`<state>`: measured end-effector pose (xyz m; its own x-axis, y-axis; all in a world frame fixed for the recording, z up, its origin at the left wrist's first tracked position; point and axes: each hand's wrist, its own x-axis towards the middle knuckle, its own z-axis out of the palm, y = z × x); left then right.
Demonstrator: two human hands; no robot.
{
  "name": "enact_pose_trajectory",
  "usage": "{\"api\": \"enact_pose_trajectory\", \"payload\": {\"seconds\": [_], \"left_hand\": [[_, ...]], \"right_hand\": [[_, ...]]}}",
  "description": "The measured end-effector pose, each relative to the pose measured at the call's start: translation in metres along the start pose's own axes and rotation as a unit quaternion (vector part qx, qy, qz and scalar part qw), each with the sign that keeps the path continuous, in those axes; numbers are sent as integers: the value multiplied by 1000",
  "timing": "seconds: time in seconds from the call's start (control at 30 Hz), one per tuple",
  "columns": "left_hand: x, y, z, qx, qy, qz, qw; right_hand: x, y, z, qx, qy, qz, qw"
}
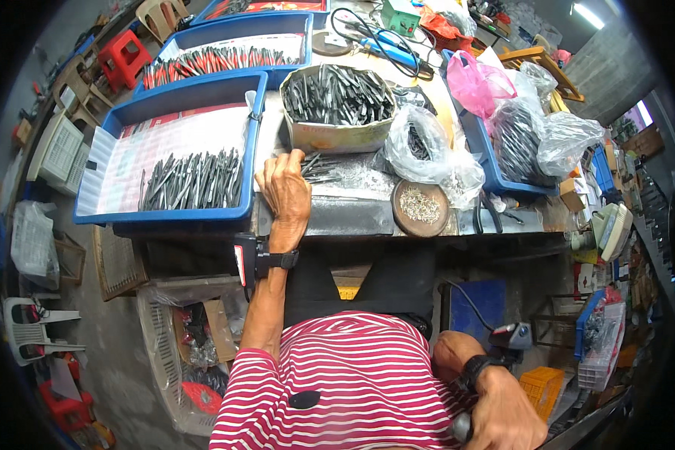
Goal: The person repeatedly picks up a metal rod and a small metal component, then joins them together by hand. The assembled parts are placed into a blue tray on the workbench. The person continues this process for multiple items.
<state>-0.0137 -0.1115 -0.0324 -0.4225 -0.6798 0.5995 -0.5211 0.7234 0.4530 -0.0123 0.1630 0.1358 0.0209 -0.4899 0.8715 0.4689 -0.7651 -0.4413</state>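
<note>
My left hand (283, 191) is at the table's near edge, between the front blue tray (256, 142) and a few loose dark slim metal pieces (319, 169). Its fingers curl inward, hiding whatever they hold. Just beyond it stands a worn box (337, 139) heaped with dark slim metal pieces (341, 94). Low at the right, beside my striped shirt, my right hand (506, 416) is closed. A grey rounded end (461, 427) shows beside its fingers; the rest is hidden. More dark slim pieces (195, 180) stand in a row inside the front blue tray.
Red-and-dark pieces (221, 64) fill a second tray behind. Right of the box are a clear plastic bag (416, 146), a round dish of small bits (420, 208), pliers (487, 217) and a blue bin (476, 139) with bagged parts. A crate (161, 360) stands on the floor at left.
</note>
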Motion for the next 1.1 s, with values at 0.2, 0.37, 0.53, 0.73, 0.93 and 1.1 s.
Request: {"api": "enact_pose_trajectory", "payload": {"seconds": [0.2, 0.37, 0.53, 0.73, 0.93, 1.1], "left_hand": [[-4, -3, 3, -20, -29, 53, 998], [0, 15, -4, -68, 1, 73, 995], [28, 39, -20, -107, 72, 80, 988], [76, 46, -18, -22, 120, 18, 992], [101, 32, 3, 3, 42, -48, 998], [110, 22, 7, -17, -5, 2, 1000]], "right_hand": [[3, -3, -17, 2, -114, 15, 993], [5, -10, -20, 2, -151, 11, 988], [3, -17, -24, 6, -179, 5, 984], [0, -25, -29, 13, -209, -6, 978], [-2, -32, -33, 16, -228, -14, 973], [-8, -36, -33, 18, -242, -16, 970]]}}
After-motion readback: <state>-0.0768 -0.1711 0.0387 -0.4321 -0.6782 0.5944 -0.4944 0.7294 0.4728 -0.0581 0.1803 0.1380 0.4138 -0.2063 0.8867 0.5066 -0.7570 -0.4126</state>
